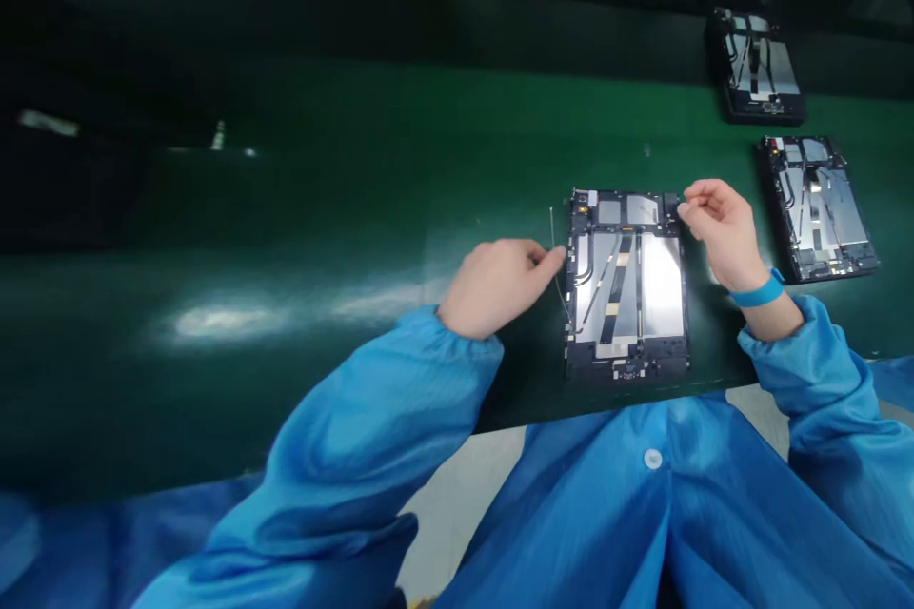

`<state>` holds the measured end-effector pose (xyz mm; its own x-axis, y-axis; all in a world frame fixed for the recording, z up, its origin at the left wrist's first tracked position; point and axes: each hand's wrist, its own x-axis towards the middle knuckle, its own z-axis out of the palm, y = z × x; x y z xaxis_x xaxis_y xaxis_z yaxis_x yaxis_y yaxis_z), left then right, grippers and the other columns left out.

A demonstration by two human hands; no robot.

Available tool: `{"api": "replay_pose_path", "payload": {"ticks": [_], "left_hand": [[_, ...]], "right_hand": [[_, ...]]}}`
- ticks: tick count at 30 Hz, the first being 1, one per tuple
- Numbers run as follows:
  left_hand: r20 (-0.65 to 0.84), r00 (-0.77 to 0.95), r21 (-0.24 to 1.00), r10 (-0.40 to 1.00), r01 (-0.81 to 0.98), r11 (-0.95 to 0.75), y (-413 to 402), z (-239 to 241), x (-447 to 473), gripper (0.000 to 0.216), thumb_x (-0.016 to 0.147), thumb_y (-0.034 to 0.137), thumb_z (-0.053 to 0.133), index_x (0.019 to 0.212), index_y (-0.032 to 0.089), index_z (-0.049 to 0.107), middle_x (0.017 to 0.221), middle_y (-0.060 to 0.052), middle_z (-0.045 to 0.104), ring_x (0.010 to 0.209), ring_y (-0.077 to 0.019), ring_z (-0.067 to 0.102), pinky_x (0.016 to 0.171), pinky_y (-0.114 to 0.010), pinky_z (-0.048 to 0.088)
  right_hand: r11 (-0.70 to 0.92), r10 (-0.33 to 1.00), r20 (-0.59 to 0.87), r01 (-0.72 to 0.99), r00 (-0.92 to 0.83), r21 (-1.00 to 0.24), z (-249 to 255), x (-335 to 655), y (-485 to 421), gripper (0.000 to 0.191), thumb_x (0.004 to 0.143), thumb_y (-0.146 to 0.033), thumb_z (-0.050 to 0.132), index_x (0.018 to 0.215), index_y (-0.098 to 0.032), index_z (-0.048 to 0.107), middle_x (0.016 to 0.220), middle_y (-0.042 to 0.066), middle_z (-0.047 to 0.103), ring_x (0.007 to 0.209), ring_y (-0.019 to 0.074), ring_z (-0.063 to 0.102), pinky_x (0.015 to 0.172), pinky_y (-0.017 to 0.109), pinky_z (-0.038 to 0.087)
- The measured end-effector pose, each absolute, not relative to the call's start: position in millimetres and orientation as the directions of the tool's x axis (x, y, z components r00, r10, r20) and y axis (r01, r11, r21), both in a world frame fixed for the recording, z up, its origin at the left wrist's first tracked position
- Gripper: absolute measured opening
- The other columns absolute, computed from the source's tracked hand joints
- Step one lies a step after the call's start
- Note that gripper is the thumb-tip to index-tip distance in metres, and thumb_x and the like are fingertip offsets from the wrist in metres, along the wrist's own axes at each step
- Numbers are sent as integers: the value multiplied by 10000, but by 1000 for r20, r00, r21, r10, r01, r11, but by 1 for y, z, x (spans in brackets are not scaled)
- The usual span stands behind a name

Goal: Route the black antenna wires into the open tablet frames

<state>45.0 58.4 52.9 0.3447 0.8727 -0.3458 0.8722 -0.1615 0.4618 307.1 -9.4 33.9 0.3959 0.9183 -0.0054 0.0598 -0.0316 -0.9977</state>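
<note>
Device [626, 290] is lying flat on the green tabletop [400, 171], right of centre in the frame, its open side facing up. Its shell is holding two large silver plates [662, 276] across the middle, two small plates [641, 209] near the top, and a board [628, 369] along the lower edge. A black ribbon [615, 290] is running slantwise between the large plates.

Left hand [500, 281] is reaching in from the left; thumb and forefinger are meeting at the tips beside the device's left edge. Cannot tell whether these fingers are gripping anything. A thin wire [552, 226] is showing just beside them, along that same edge.

Right hand [721, 224], its wrist wearing a blue band [758, 291], is hovering by the device's upper right corner. Its fingers are curling, thumb tip close to forefinger; cannot tell if they are closing on anything.

Right side of frame: a second open device [821, 205] is lying with similar plates and ribbon inside. Further up, a third [764, 67] is sitting, similarly filled; others are standing at the upper right, partly cut off.
</note>
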Motion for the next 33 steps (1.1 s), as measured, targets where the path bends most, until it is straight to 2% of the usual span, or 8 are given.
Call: {"api": "replay_pose_path", "payload": {"ticks": [4, 6, 9, 13, 17, 23, 29, 33], "left_hand": [[-429, 390, 735, 815, 675, 63, 42, 38, 35, 232, 821, 413, 589, 731, 216, 671, 599, -9, 654, 507, -168, 547, 556, -295, 421], [-362, 370, 824, 855, 556, 108, 33, 38, 33, 200, 786, 395, 622, 782, 203, 679, 632, -5, 661, 505, -144, 530, 536, -276, 414], [-181, 389, 909, 903, 418, 2, 20, 44, 29, 199, 786, 389, 677, 807, 191, 689, 734, -29, 712, 609, -147, 594, 606, -273, 469], [-75, 377, 943, 923, 328, -58, 9, 44, 22, 201, 788, 349, 753, 892, 187, 695, 792, -24, 708, 699, -144, 625, 660, -262, 497], [-220, 416, 962, 882, 244, 125, 7, 28, 21, 319, 742, 283, 811, 993, 194, 634, 789, 20, 632, 696, -116, 604, 643, -224, 514], [-336, 554, 941, 762, 180, 285, 8, 16, 19, 364, 733, 233, 834, 960, 207, 551, 821, 50, 575, 639, -73, 566, 575, -184, 502], [-377, 541, 925, 752, 169, 342, 5, 19, 22, 329, 720, 197, 811, 898, 210, 534, 787, 62, 547, 555, -60, 524, 467, -172, 434], [-413, 475, 910, 777, 194, 366, 2, 23, 27, 262, 699, 142, 750, 823, 206, 529, 640, 87, 519, 488, -49, 484, 444, -151, 371]], "right_hand": [[-68, 996, -82, 334, -27, -940, 57, 259, -15, 173, 815, -183, 706, 986, -201, 693, 904, -1, 735, 696, 114, 622, 743, 288, 522], [-34, 980, -124, 484, -156, -874, 63, 234, -15, 197, 819, -168, 743, 1013, -186, 715, 958, 19, 768, 743, 132, 655, 793, 301, 517], [37, 958, -148, 616, -246, -787, 63, 209, -12, 125, 851, -150, 742, 974, -169, 734, 945, 42, 786, 858, 180, 703, 833, 306, 488], [89, 938, -143, 617, -317, -782, 57, 210, -10, 153, 854, -49, 666, 913, -169, 740, 815, -2, 756, 794, 152, 693, 796, 269, 453], [212, 891, -102, 606, -442, -767, 52, 233, -10, 179, 848, -24, 674, 911, -175, 747, 767, -25, 722, 733, 128, 646, 763, 254, 426], [421, 834, 43, 584, -550, -694, 41, 239, 3, 154, 957, -90, 619, 977, -178, 744, 946, 51, 746, 876, 186, 622, 798, 306, 406], [433, 821, 56, 556, -568, -710, 33, 239, 20, 160, 961, -83, 599, 970, -194, 714, 953, 45, 701, 901, 193, 583, 822, 318, 395], [434, 824, 94, 516, -559, -739, 26, 244, 25, 149, 953, -71, 602, 945, -185, 696, 942, 38, 691, 878, 182, 579, 822, 320, 398]]}}
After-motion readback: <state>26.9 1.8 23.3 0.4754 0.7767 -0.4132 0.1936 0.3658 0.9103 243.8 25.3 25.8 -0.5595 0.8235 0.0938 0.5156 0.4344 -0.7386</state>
